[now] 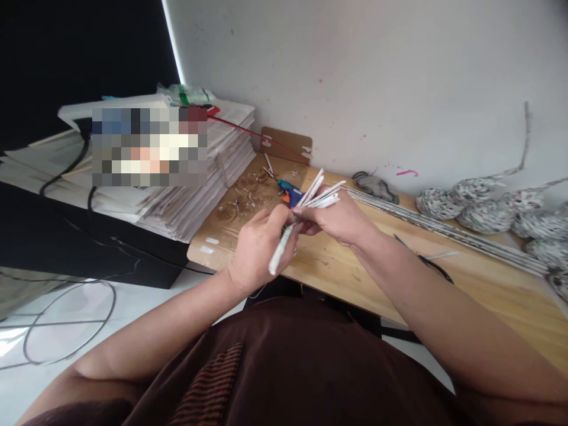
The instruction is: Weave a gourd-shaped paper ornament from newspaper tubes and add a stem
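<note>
Several white rolled paper tubes (pixel 322 198) fan out from between my two hands, above the table's front part. My right hand (pixel 339 219) is closed around the bundle, its fingers partly hidden behind the tubes. My left hand (pixel 260 245) is closed at the near side, gripping a paper tube (pixel 279 254) that points down toward me. Where the tubes meet, my fingers cover the joint. Just behind my hands, a blue and orange glue gun (pixel 291 194) lies on brown cardboard (pixel 222 228).
Tall newspaper stacks (pixel 231 157) stand at the left, partly blurred out. Long paper tubes (pixel 444 229) run along the wooden table (pixel 377 278) at right, near dark-handled scissors (pixel 435 267). Woven paper balls (pixel 488 214) sit by the wall. Cables (pixel 128 251) hang at left.
</note>
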`<state>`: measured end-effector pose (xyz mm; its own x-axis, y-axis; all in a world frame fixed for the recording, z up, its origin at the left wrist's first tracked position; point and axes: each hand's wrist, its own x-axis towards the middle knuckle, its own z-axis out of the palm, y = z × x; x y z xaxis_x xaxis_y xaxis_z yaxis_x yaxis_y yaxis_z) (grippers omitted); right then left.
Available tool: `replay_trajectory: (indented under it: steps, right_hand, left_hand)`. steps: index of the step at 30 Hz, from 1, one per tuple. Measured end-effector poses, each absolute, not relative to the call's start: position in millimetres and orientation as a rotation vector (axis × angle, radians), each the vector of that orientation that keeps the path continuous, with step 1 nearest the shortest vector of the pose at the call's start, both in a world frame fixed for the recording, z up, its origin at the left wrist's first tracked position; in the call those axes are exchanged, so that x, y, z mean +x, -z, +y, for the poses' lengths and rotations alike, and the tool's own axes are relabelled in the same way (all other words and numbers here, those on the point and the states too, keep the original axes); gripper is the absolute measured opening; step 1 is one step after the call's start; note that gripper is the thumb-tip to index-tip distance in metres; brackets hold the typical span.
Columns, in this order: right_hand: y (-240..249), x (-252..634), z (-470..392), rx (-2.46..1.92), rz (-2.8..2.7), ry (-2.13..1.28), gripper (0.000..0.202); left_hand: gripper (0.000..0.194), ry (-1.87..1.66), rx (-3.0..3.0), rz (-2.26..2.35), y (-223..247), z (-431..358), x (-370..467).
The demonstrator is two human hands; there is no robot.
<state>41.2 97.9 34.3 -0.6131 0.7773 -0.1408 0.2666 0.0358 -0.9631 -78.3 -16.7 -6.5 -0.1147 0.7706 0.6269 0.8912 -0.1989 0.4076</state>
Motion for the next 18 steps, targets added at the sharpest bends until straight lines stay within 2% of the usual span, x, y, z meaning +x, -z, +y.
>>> replay_trajectory:
  steps: [5,11,18]
  right_hand:
    - [-31.4,47.8,100.6,-0.994,-1.966,-1.577,0.014]
    - [-32.2,48.8,99.7,-0.962,-1.999,-1.509,0.015]
    - [-22.0,52.8,102.5,-0.798,-2.061,-1.472,0.012]
  left_hand:
    - [0.015,1.438,-1.951,-2.059,5.3,-14.5,-84.7]
    - [0.016,1.780,-1.937,-2.105,10.9,-3.2,-92.9]
    - [0.017,1.728,-2.025,-2.072,6.9,6.7,-104.6]
